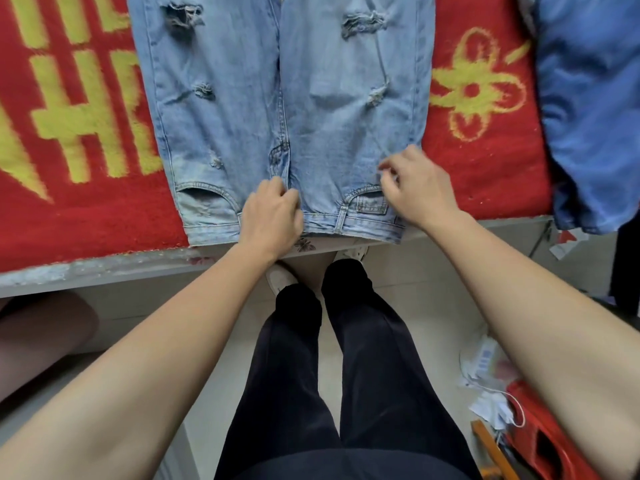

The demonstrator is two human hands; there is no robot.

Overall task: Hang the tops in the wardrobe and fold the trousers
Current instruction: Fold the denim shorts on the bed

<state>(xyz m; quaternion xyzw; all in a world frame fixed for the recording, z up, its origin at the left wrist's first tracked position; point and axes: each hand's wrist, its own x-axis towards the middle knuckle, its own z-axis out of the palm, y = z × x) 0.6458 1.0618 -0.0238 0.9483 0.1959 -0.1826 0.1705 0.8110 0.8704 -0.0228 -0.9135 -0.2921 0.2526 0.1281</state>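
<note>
Head: jeans waistband at table edge, hands apparently gripping

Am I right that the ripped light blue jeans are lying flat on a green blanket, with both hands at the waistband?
Not quite. The head view shows the jeans flat on a red blanket with yellow patterns, not a green one. The left hand and right hand are at the waistband.

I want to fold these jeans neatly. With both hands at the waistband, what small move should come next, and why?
Probably grip the right edge with the right hand and bring it over toward the left leg. The jeans lie flat, legs side by side, and the left hand presses the middle of the waistband, where the fold line would run.
</note>
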